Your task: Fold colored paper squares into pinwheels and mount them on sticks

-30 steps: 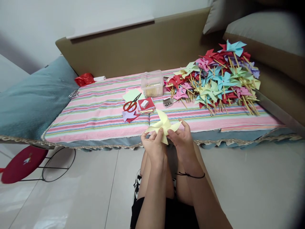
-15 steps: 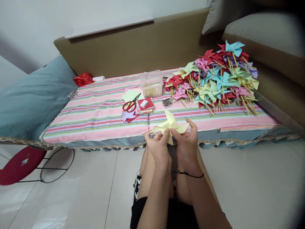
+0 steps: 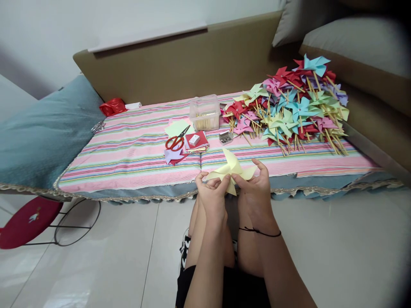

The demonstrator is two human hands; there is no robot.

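Yellow pinwheel (image 3: 233, 165) in 2 hands (image 3: 212, 199)

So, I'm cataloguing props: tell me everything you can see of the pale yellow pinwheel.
The pale yellow pinwheel looks like folded paper, with pointed blades fanning from its middle; no stick shows. The left hand and right hand hold it near the front edge of the striped cloth, both thumbs near its centre.

Home living space, long sofa (image 3: 167, 70) with striped cover (image 3: 135, 149), cushion (image 3: 356, 45), round red stool (image 3: 30, 222), tiled floor (image 3: 122, 252)
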